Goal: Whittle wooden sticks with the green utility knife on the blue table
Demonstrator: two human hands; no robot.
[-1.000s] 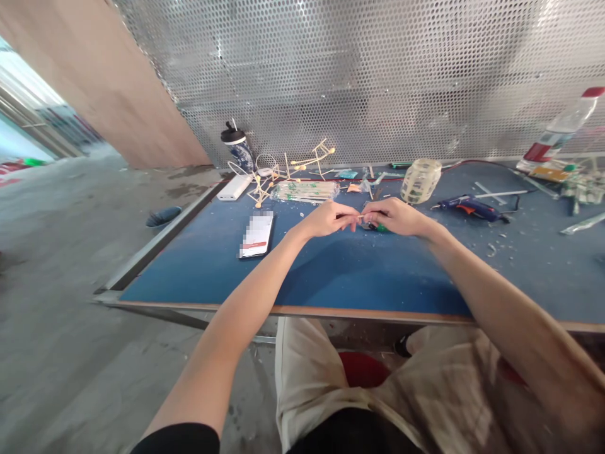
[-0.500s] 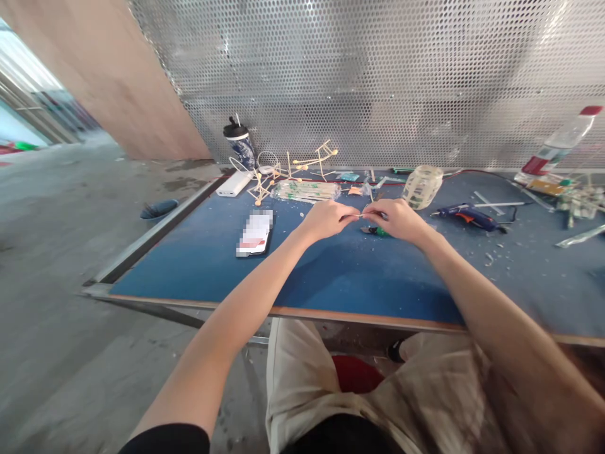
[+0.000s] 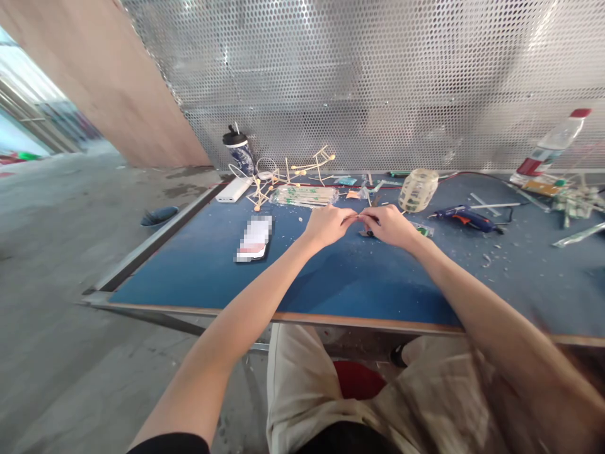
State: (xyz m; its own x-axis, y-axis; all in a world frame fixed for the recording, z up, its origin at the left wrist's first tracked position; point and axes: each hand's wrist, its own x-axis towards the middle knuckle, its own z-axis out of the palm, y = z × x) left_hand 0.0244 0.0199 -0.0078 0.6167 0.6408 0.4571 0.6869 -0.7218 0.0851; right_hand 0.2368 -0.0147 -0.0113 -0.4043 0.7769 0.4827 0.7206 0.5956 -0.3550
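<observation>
My left hand [image 3: 327, 226] and my right hand [image 3: 390, 225] meet over the middle of the blue table top [image 3: 227, 271], fingertips pinched together. Between them runs a thin stick [image 3: 360, 216], each hand closed on one end. Under my right hand lies a small dark and green tool [image 3: 367, 234], mostly hidden. A packet of thin sticks [image 3: 305, 195] lies just beyond my left hand.
A phone [image 3: 255, 238] lies left of my hands. At the back stand a dark cup [image 3: 239, 150], a white power bank [image 3: 233, 189], a stick-and-ball frame [image 3: 288, 173] and a clear jar [image 3: 418, 190]. A blue glue gun [image 3: 466, 218] and a bottle [image 3: 551, 145] lie right.
Both hands stay pinched together on the stick and shifted slightly away from me. The view has moved a little; the objects on the table lie as before.
</observation>
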